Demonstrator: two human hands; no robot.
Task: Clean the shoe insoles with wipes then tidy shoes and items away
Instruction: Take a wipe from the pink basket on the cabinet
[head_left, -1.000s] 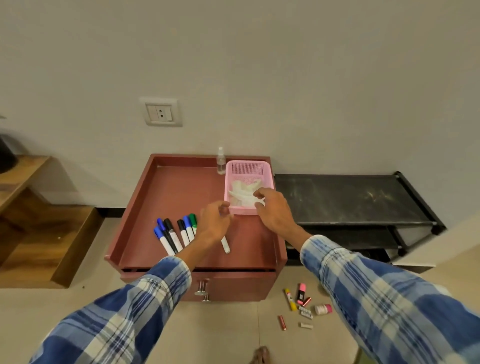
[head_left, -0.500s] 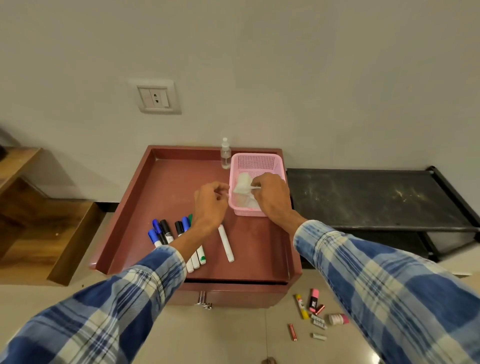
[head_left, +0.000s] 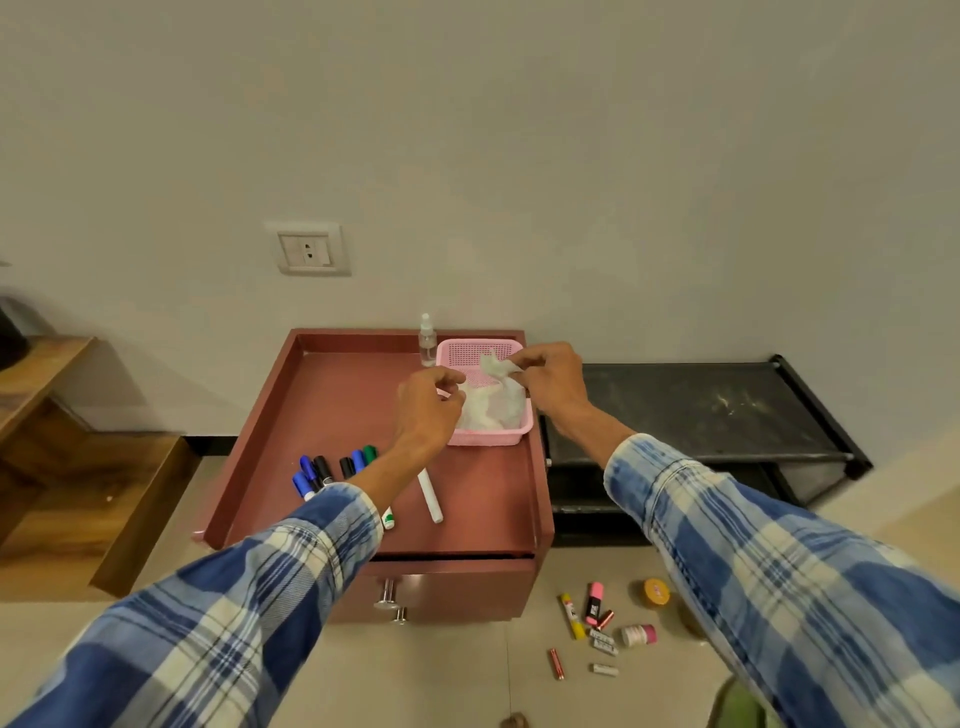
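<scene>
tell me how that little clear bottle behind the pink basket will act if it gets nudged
The bottle is tall, narrow and upright, so it probably tips easily. It looks like light plastic, likely sliding at a slight push. Once down, its round body could roll, though the cabinet rim and basket beside it should stop it.

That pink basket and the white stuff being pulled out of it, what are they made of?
The pink basket looks like moulded plastic: uniform colour, fine mesh holes in its walls, a smooth matte rim. The white wipes look like thin, soft non-woven tissue; they crumple and fold loosely where the right hand pinches one. Whether they are damp cannot be told.
</scene>
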